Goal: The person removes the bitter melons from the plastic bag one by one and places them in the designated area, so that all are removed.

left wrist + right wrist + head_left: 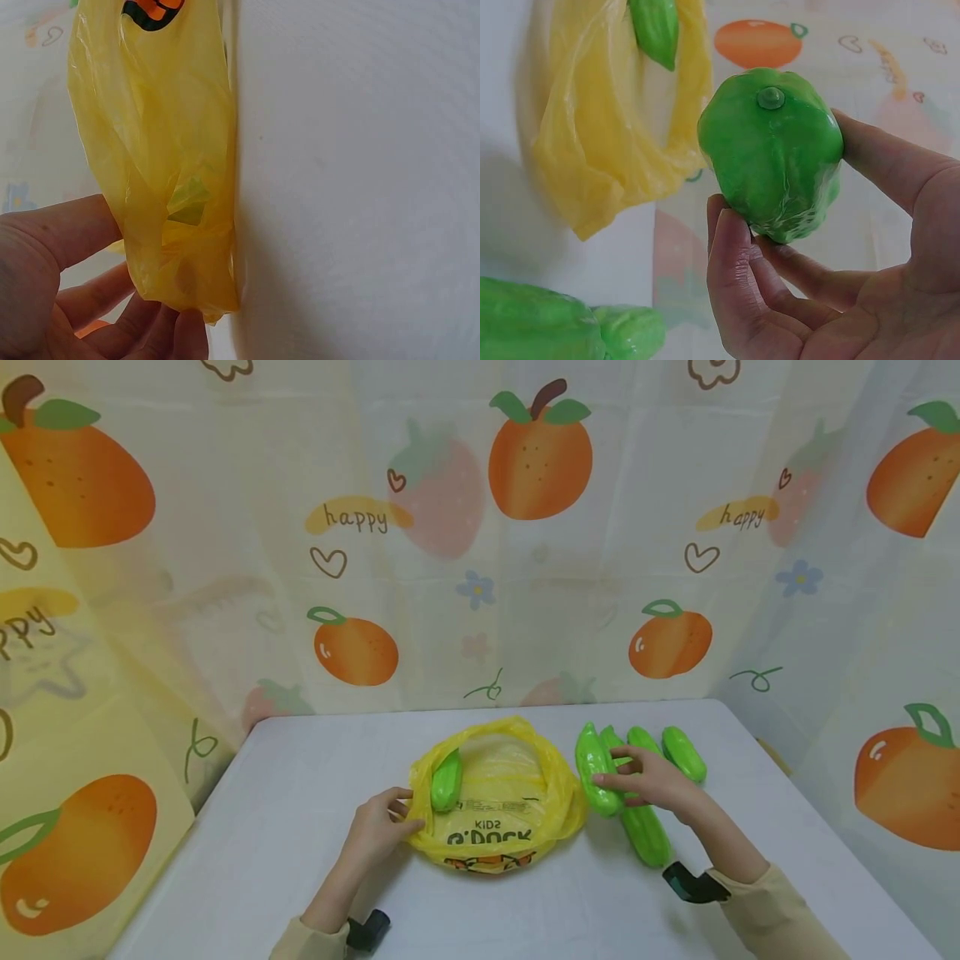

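Observation:
A yellow plastic bag [566,810] lies on the table with its mouth spread wide, and one green toy cucumber [447,782] is inside it at the left. My left hand [381,822] holds the bag's left edge; in the left wrist view its thumb and fingers are around the thin plastic, partly hidden behind it. Just right of the bag, my right hand [651,779] grips another green toy cucumber [596,768] between thumb and fingers. The right wrist view shows the knobbed end of this held cucumber [772,161], raised off the table.
Several more green toy cucumbers lie around the right hand, among them one at the far right [684,754] and one nearer the front [647,837]. The white table [322,760] ends at a fruit-printed curtain [480,635] behind and on both sides.

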A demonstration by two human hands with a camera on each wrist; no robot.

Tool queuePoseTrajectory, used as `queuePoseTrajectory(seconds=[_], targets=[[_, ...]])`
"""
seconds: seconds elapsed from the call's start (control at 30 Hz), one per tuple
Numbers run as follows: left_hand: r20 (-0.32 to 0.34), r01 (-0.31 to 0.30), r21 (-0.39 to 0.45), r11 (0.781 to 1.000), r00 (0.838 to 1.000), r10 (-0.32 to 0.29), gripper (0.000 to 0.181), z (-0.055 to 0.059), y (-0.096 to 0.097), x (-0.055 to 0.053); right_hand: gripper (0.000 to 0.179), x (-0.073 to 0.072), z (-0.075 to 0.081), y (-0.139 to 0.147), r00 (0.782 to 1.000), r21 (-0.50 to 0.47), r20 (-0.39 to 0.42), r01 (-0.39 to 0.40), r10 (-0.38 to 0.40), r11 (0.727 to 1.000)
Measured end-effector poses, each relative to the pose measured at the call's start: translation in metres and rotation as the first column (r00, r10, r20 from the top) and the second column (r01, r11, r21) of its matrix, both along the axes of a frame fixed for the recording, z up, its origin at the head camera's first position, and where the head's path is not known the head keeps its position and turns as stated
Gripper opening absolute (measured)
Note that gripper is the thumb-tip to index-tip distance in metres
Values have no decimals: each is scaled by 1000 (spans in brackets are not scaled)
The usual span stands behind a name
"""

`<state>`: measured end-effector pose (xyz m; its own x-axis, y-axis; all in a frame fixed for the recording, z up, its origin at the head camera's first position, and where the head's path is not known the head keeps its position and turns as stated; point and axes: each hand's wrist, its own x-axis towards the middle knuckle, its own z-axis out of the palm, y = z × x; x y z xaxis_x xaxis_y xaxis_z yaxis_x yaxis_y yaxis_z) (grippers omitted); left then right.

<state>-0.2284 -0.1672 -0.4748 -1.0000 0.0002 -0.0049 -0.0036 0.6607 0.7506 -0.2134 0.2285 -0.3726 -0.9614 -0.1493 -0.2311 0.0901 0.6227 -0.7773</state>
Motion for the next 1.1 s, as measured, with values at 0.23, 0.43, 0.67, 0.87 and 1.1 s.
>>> queuePoseTrajectory(seconds=[0.23, 0.43, 0.67, 0.87, 1.1], targets=[[-2, 2, -10, 1000, 1000, -2, 46, 0, 0, 0, 85, 1, -2, 7, 1000, -5, -4, -1, 1, 1000], [-7, 7, -8, 1000, 1000, -7, 46, -1, -1, 0, 85, 1, -3, 11, 1000, -12, 3, 6, -6, 1000], [-6, 4, -14, 1000, 1000, -5, 46, -1, 0, -2, 87, 1, -3, 17, 1000, -2, 11, 25, -25, 1000], [-12, 5, -16, 1000, 1000, -5, 46, -1, -1, -1, 88, 3, -2, 21, 999, 30, 16, 36, -37, 999], [4, -3, -21, 1000, 1000, 3, 46, 0, 0, -1, 87, 4, -4, 28, 999, 37, 14, 36, -36, 999]])
